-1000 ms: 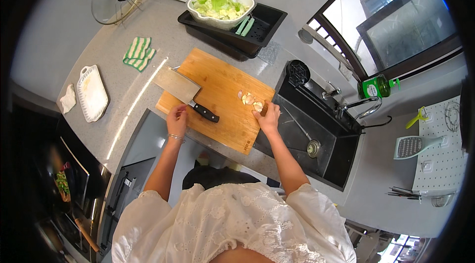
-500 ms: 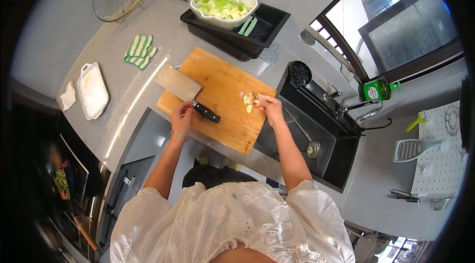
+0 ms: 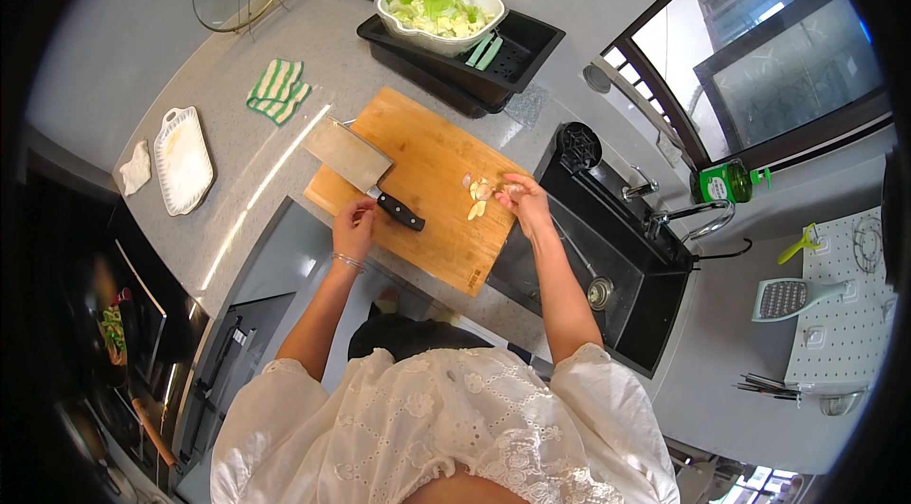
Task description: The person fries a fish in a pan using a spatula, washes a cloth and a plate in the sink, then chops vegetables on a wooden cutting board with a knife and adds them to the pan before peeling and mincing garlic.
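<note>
A wooden cutting board (image 3: pixel 432 196) lies on the counter in front of me. A cleaver (image 3: pixel 349 155) with a black handle rests across its left part. My left hand (image 3: pixel 353 233) is by the board's near left edge, beside the handle, fingers curled together; anything in them is hidden. Toward the right side of the board is a small group of pale yellow pieces and pinkish papery bits, which look like garlic cloves (image 3: pixel 477 210) and garlic skins (image 3: pixel 482 190). My right hand (image 3: pixel 528 207) hovers just right of them, fingers bent and slightly apart.
Right of the board is a black sink (image 3: pixel 622 314) with a faucet (image 3: pixel 697 213). Behind, a white bowl of lettuce (image 3: pixel 441 10) stands on black trays (image 3: pixel 531 44). A striped cloth (image 3: pixel 277 91) and white dish (image 3: pixel 183 162) lie left. A stove (image 3: pixel 142 314) is lower left.
My right hand has drawn slightly right, its fingers loosening, away from the garlic pieces, which now lie more spread on the board. My left hand stays by the cleaver handle. The view has shifted slightly.
</note>
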The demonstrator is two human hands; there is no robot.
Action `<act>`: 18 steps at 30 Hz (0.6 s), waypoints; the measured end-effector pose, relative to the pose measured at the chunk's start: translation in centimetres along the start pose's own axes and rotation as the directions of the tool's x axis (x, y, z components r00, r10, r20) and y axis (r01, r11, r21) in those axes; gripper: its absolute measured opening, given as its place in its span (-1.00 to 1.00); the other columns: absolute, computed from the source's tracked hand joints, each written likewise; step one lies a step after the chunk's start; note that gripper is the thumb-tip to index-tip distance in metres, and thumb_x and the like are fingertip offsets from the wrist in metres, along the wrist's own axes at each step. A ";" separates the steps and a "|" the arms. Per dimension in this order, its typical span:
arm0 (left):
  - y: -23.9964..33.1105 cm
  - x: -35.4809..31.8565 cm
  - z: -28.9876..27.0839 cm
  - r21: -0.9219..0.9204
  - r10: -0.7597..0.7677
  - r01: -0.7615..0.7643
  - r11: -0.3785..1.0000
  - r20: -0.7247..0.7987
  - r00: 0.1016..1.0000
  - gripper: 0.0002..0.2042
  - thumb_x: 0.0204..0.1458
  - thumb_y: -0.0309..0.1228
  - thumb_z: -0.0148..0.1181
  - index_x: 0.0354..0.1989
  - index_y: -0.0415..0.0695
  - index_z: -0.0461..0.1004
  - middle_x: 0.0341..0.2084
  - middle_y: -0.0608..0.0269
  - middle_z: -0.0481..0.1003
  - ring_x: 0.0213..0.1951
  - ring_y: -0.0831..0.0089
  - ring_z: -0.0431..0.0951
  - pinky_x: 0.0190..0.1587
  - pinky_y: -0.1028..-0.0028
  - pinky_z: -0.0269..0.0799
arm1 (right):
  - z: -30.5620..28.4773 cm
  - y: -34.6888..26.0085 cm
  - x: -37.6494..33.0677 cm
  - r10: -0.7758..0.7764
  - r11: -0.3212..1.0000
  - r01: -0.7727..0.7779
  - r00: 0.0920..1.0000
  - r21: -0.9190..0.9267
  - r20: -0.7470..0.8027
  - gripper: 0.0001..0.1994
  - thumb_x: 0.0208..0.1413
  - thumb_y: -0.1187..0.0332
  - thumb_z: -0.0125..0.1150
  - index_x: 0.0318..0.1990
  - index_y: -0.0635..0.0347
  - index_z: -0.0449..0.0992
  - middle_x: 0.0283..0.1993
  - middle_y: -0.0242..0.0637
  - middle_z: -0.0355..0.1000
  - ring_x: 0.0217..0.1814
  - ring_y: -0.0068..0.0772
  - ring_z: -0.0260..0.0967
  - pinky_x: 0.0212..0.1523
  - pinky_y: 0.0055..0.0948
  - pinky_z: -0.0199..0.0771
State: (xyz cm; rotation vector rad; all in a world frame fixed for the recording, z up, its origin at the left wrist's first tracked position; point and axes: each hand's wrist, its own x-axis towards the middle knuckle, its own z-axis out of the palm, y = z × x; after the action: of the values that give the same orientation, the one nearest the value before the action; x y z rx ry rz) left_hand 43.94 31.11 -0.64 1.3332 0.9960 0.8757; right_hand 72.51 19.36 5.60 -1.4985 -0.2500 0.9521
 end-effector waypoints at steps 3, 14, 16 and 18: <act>0.0 -0.2 -0.1 0.027 0.002 -0.002 1.000 0.000 1.000 -0.80 -0.07 -0.60 -0.02 -0.24 -0.24 0.42 -0.39 0.30 0.45 -0.39 0.58 0.43 -0.35 0.63 0.37 | -1.2 1.6 2.5 0.005 0.970 -0.005 1.000 -0.242 0.000 -0.86 -0.10 0.58 0.04 -0.33 0.30 0.45 -0.51 -0.29 0.36 -0.43 -0.55 0.33 -0.48 -0.64 0.32; 1.0 -1.8 -0.5 0.012 -0.001 0.001 1.000 0.002 1.000 -0.82 -0.06 -0.58 -0.02 -0.25 -0.24 0.42 -0.39 0.26 0.45 -0.37 0.53 0.47 -0.33 0.59 0.39 | 1.0 1.5 2.9 -0.081 0.921 0.145 0.979 -0.363 0.186 -0.87 -0.11 0.48 0.23 -0.52 0.19 0.35 -0.59 -0.44 0.29 -0.58 -0.65 0.19 -0.59 -0.67 0.18; 1.0 -1.9 -0.7 0.023 -0.002 0.002 1.000 -0.005 1.000 -0.82 -0.06 -0.58 -0.02 -0.26 -0.25 0.42 -0.39 0.26 0.45 -0.38 0.53 0.47 -0.34 0.59 0.38 | 1.2 -0.9 2.4 0.084 0.981 -0.041 0.971 -0.190 0.226 -0.90 -0.06 0.48 0.18 -0.47 0.17 0.35 -0.52 -0.40 0.33 -0.57 -0.64 0.23 -0.60 -0.70 0.20; 1.3 -2.0 -0.7 0.037 -0.014 0.014 0.999 -0.006 1.000 -0.82 -0.06 -0.58 -0.02 -0.26 -0.25 0.42 -0.40 0.25 0.46 -0.39 0.52 0.47 -0.34 0.59 0.38 | 1.2 -2.6 1.9 0.202 0.978 -0.209 0.947 0.002 0.251 -0.87 -0.06 0.44 0.20 -0.43 0.18 0.34 -0.47 -0.38 0.34 -0.53 -0.62 0.25 -0.56 -0.69 0.24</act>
State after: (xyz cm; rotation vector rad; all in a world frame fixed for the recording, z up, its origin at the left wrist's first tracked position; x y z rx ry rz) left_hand 42.68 29.56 0.83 1.3542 1.0289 0.8546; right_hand 73.89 21.95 7.31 -1.3960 -0.2630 1.3105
